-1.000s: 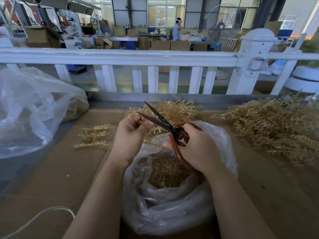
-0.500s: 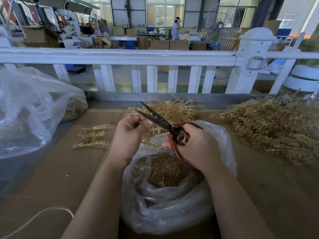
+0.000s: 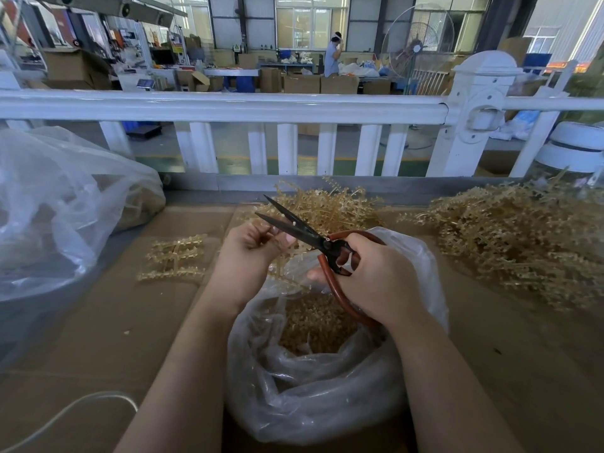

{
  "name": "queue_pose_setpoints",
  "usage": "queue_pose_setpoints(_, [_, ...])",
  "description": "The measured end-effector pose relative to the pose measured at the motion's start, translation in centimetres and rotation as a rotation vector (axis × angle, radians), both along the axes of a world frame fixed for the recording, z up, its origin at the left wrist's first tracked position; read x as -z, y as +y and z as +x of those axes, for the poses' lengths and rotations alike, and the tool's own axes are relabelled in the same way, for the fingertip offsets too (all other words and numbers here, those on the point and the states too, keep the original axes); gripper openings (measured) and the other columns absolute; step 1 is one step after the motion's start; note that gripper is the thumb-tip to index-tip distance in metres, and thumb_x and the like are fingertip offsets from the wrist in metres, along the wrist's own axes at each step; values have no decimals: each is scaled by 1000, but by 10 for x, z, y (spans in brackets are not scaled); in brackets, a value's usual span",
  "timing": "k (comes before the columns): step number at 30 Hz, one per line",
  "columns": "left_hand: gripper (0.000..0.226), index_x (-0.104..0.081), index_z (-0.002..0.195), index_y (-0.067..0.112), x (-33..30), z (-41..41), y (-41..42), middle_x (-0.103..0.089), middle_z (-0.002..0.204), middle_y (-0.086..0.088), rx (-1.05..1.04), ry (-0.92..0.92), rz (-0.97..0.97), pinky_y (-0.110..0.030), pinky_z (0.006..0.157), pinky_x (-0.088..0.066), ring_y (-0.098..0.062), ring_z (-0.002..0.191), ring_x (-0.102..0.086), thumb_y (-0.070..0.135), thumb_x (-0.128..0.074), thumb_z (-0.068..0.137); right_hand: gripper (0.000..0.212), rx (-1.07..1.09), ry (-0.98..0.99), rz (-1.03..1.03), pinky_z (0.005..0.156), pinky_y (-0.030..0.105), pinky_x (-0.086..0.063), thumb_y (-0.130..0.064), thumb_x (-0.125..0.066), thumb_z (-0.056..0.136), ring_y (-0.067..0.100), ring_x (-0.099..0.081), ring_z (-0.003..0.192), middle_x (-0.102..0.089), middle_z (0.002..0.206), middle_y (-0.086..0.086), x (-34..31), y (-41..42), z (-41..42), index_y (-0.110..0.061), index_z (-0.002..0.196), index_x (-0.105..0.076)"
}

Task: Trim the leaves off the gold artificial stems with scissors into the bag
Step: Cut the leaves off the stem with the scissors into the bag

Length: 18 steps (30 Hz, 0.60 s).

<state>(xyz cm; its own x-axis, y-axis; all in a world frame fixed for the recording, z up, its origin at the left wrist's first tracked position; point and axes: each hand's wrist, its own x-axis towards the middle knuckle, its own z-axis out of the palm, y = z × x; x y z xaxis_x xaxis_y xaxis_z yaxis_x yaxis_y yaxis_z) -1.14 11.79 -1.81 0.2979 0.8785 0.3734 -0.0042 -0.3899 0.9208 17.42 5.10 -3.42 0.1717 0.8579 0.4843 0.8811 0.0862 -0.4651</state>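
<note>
My right hand grips the red-brown handles of black-bladed scissors, whose blades stand apart and point up-left. My left hand pinches a gold artificial stem just under the blades; most of the stem hides behind my fingers. Both hands hover over a clear plastic bag that holds cut gold leaves. A pile of gold stems lies behind the bag.
A larger heap of gold stems covers the right of the cardboard-covered table. Trimmed stems lie left of my hand. A big clear bag sits far left. A white railing borders the table's back; a white cable runs front left.
The scissors and my left hand have shifted slightly up and left over the bag. The blades stay apart.
</note>
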Motion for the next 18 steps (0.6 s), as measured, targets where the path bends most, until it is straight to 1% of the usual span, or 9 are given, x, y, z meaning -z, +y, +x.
queue_pose_setpoints(3, [25,-72,83,23,-1,-1,0,-72,77,10,16,9,11,-14,75,-50,-3,78,-65,1,-64,91,64,6,0,5,59,8,-36,-92,-46,64,-14,-51,73,-57,76,-28,0,0,0,-38,93,-64])
queue_pose_setpoints(6, [27,-72,82,23,-2,-1,-1,-71,75,12,42,-7,14,-12,74,-49,-1,75,-63,0,-63,91,63,0,3,2,60,7,-34,-92,-47,63,-15,-50,74,-54,74,-32,1,0,1,-39,93,-64])
queue_pose_setpoints(9, [23,-72,84,20,-2,-1,-2,-70,75,10,57,-13,3,-14,75,-49,-2,75,-62,1,-63,92,63,-14,13,-4,60,5,-33,-91,-51,64,-16,-51,74,-57,77,-30,2,1,1,-39,96,-66])
queue_pose_setpoints(11, [19,-72,86,17,-1,-1,0,-71,77,9,55,-10,-4,-14,75,-49,-3,77,-63,2,-63,92,62,-29,22,-5,60,3,-33,-89,-53,65,-17,-50,74,-59,80,-29,2,1,1,-39,99,-67])
queue_pose_setpoints(15, [8,-71,93,0,1,0,2,-70,80,1,72,-33,-38,-16,74,-49,-6,76,-62,1,-63,92,62,-45,41,-17,57,2,-34,-89,-56,65,-18,-50,74,-58,80,-30,2,1,2,-39,100,-68])
queue_pose_setpoints(18, [7,-68,94,-2,1,1,1,-71,81,-2,104,-90,-65,-19,75,-51,-9,76,-65,1,-64,89,61,-44,53,-21,56,2,-34,-89,-56,64,-18,-51,75,-58,78,-31,2,1,2,-40,98,-67])
